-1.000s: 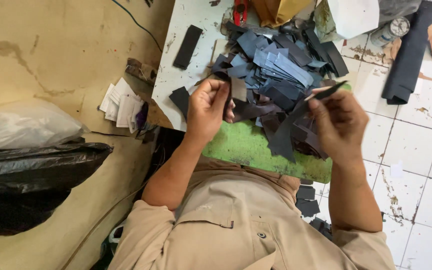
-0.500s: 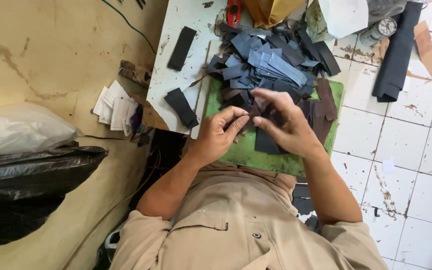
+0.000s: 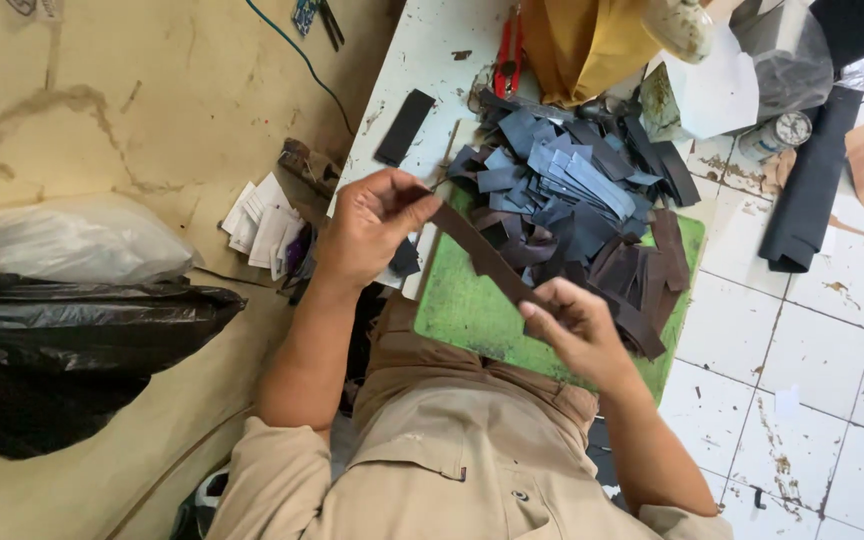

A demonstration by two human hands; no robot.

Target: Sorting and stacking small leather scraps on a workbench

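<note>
Dark leather strip (image 3: pixel 482 255) stretched between left hand (image 3: pixel 372 225) and right hand (image 3: pixel 572 325), each grip pinching an end.

Bright, even daylight; soft shadows fall beneath the left hand (image 3: pixel 372 225) and right hand (image 3: pixel 577 325). Glare whitens the crumpled white paper sheet (image 3: pixel 717 90) at 1 o'clock and the translucent plastic bag (image 3: pixel 62 240) at 9 o'clock. Focus is sharp centrally; the edges bow slightly.

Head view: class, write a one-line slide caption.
Left hand and right hand stretch a dark strip over a green mat.
</note>
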